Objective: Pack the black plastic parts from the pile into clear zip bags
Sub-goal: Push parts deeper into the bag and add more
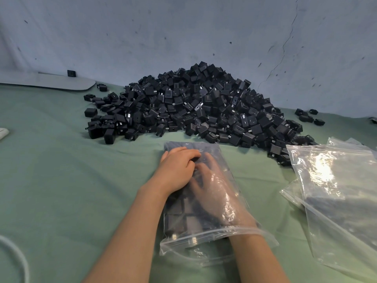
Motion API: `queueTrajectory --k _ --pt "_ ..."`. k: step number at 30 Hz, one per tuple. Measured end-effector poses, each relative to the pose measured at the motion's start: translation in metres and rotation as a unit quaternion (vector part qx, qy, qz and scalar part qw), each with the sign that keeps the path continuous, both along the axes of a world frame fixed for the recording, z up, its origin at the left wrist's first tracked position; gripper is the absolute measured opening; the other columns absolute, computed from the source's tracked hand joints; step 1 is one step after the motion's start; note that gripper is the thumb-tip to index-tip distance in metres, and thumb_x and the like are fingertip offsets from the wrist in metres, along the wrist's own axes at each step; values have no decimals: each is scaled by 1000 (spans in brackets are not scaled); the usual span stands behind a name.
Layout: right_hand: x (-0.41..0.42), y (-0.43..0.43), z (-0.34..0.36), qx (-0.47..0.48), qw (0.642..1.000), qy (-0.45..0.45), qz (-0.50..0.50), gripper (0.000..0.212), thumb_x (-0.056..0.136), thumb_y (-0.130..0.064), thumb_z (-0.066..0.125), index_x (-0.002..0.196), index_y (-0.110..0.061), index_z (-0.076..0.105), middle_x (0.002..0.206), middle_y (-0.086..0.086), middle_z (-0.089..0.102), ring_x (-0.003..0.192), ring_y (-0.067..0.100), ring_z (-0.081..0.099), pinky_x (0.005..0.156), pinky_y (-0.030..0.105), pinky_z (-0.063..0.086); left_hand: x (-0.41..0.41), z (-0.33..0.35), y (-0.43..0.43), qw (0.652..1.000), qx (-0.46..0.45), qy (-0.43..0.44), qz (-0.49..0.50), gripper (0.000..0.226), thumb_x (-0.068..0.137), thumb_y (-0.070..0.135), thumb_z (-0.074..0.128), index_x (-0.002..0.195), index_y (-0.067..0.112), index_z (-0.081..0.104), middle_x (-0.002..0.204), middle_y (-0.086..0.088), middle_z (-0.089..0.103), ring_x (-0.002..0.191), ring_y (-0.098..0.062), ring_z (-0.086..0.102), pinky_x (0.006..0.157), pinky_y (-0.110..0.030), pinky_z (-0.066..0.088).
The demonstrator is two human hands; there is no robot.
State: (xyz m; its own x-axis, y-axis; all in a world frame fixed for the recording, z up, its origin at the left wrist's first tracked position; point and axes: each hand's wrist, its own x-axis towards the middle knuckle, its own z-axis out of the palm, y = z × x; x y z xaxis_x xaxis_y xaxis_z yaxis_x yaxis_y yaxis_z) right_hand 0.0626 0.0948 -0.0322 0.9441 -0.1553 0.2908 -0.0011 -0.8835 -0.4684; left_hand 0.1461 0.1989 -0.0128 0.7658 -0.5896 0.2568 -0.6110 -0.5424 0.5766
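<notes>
Fingers of left hand press flat on crinkly clear bag; right hand lies spread inside.

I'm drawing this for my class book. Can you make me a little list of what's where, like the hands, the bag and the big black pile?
Left hand: rests on top of the zip bag, outside it
Right hand: inside the bag, lying on the black parts
Zip bag: flat on the green cloth, mouth open toward the person, partly filled
Pile: big heap of black parts behind the bag, against the wall
Spare bags: clear, heaped at the right
</notes>
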Motion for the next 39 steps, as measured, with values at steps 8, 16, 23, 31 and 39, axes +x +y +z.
queueTrajectory --k 8,16,23,31,39 --pt "-1 1 -1 2 1000 24 -19 41 96 -36 48 135 -26 46 161 2 7 145 22 23 115 42 28 -2 2 2 1000 -26 6 5 43 91 7 41 127 23 59 135 7 54 133 -14 38 113 -42 25" --pt "-6 4 4 10 999 30 -20 44 95 -32 52 139 -31 43 161 9 4 148 21 10 118 40 21 3 0 4 994 -53 -9 90 34 92 12 46 121 15 63 139 -2 48 132 -19 33 112 -26 19" --pt "-8 7 7 12 999 39 -31 41 95 -34 52 135 -35 42 160 14 6 145 24 21 116 39 25 3 -2 5 994 -38 -15 99 33 92 15 44 118 19 64 137 -1 49 131 -19 33 110 -30 24" --pt "-3 9 0 -15 998 10 -64 32 92 -38 49 118 -21 46 118 5 56 110 23 51 95 43 44 3 -1 5 994 -30 -17 103 34 93 18 43 119 21 64 137 1 49 131 -18 32 110 -33 26" --pt "0 12 -7 -15 997 -2 -76 34 93 -36 48 120 -16 39 113 11 57 103 30 54 91 48 45 2 -2 5 994 -38 -16 102 33 93 18 43 119 20 64 136 2 50 131 -17 32 109 -33 25"
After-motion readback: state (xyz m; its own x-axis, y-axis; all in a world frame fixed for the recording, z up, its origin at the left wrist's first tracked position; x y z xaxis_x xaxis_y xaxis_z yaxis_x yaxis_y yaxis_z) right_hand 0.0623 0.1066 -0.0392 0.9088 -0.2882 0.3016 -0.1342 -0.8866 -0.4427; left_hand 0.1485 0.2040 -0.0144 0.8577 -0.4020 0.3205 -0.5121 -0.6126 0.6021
